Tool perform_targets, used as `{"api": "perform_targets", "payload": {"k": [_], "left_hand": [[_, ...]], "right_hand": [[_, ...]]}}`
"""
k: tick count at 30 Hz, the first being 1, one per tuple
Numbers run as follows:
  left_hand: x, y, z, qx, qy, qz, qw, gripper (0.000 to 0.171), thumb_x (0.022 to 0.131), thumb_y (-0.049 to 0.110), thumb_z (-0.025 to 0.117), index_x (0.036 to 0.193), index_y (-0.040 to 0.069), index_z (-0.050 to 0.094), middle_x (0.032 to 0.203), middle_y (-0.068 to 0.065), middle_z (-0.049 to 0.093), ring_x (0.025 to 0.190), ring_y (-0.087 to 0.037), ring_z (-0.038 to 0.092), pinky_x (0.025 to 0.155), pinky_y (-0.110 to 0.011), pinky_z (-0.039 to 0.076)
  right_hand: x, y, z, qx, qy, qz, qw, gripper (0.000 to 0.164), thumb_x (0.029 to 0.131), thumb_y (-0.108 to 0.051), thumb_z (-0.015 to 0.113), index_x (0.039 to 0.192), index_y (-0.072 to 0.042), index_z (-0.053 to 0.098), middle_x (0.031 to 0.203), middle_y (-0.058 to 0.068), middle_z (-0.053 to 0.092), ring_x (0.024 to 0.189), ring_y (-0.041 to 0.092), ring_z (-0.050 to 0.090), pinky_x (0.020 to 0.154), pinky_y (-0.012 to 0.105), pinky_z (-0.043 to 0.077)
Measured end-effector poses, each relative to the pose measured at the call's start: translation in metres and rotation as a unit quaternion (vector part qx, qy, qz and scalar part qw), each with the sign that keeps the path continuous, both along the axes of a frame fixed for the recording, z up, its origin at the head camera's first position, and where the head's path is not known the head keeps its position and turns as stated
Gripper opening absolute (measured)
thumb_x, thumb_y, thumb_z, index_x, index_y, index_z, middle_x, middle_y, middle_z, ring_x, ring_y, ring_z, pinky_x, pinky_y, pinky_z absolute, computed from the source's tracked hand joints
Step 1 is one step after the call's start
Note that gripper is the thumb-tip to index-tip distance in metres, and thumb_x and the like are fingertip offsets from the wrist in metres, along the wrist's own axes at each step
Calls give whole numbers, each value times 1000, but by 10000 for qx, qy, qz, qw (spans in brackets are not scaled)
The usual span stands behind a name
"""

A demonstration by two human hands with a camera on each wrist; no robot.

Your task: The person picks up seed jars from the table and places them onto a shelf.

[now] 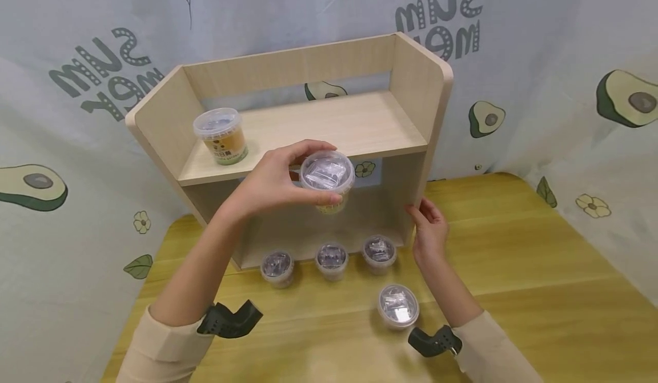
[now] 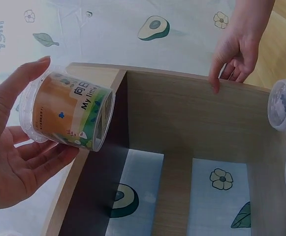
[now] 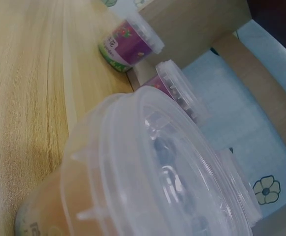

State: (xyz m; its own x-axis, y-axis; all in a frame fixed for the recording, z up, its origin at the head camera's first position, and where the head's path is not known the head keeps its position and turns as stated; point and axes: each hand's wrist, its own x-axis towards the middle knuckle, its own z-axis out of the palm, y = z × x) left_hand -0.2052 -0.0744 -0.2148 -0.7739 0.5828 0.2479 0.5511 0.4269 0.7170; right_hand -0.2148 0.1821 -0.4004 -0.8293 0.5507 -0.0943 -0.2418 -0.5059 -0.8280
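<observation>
My left hand holds a clear-lidded plastic tub between thumb and fingers, in front of the shelf's upper board. In the left wrist view this tub lies tilted, showing an orange and green printed label. My right hand grips the front edge of the right side panel of the pale wooden shelf, its thumb on the inner side. Another orange-labelled tub stands at the left end of the upper board. The right wrist view does not clearly show the right hand.
Along the shelf's lower front stand three lidded tubs, left, middle and right. One more tub stands nearer on the wooden table; a tub looms large in the right wrist view. Printed cloth hangs behind.
</observation>
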Motion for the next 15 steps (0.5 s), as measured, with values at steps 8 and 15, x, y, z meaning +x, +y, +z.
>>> {"api": "perform_targets", "payload": {"k": [8,15], "left_hand": [[-8,0,17,-29,20,-29,10000,63,68,29,82,124,22,55,112,6,59,100,-9,54,80,-31,51],[-14,1,25,-10,12,-99,9999,61,69,28,81,124,22,55,110,6,59,96,-10,55,75,-32,51]], "right_hand": [[-2,-2,-1,-70,137,-69,9999,32,78,12,62,76,-19,68,84,-7,65,92,11,56,77,15,47],[-2,-3,-1,-48,119,-101,9999,33,78,12,62,75,-20,68,84,-8,66,93,10,56,78,15,47]]}}
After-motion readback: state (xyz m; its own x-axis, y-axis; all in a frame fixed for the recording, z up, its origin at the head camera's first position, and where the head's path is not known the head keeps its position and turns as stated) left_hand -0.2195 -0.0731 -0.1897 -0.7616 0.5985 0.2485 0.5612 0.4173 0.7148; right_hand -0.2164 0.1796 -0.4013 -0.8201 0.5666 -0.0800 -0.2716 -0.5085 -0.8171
